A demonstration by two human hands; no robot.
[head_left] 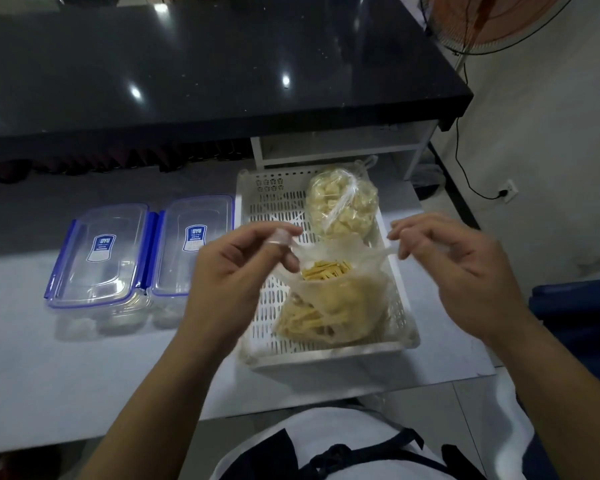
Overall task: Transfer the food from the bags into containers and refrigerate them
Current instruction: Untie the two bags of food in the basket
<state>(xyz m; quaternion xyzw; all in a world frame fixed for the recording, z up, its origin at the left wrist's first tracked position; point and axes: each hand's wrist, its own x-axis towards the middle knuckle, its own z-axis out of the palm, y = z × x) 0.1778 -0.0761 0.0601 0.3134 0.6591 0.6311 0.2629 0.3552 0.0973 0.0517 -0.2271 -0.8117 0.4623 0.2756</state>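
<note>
A white slotted basket (257, 216) on the pale table holds two clear plastic bags. The near bag (340, 306) is full of yellow strips and its mouth is pulled open. My left hand (243, 261) pinches the bag's left handle, and my right hand (454, 261) pinches the right handle, stretching them apart above the basket. The far bag (340, 206) holds pale chunks and is tied shut. Two clear containers with blue clip lids stand side by side left of the basket: the left container (101, 258) and the right container (193, 244), both lidded.
A raised black glossy counter (222, 74) runs across the back, with a white shelf (343, 147) under it. A standing fan (499, 26) and a black cable to a wall socket (508, 194) are at the right.
</note>
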